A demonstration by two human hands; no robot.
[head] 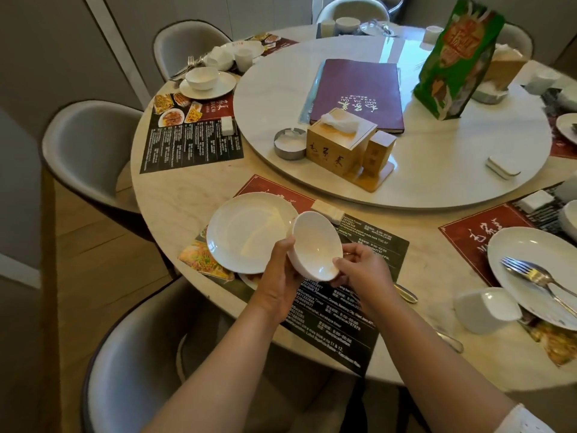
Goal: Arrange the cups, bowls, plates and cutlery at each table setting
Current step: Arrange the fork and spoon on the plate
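Observation:
A white bowl [315, 245] is held tilted above the near placemat [352, 310], its open side facing me. My left hand [279, 276] grips its left rim and underside, while my right hand [362, 267] pinches its right rim. Just left of the bowl a white plate [243, 232] lies on the placemat. A spoon [406, 293] rests at the mat's right edge. Further right, another plate [530, 264] carries two forks [530, 275], with a white cup [487, 310] lying on its side beside it.
A lazy Susan [421, 176] holds a purple menu [359, 92], a wooden tissue box [340, 140], a metal ashtray [289, 143] and a green bag [456, 57]. A bowl on a plate [206, 81] sits at the far-left setting. Grey chairs [84, 151] ring the table.

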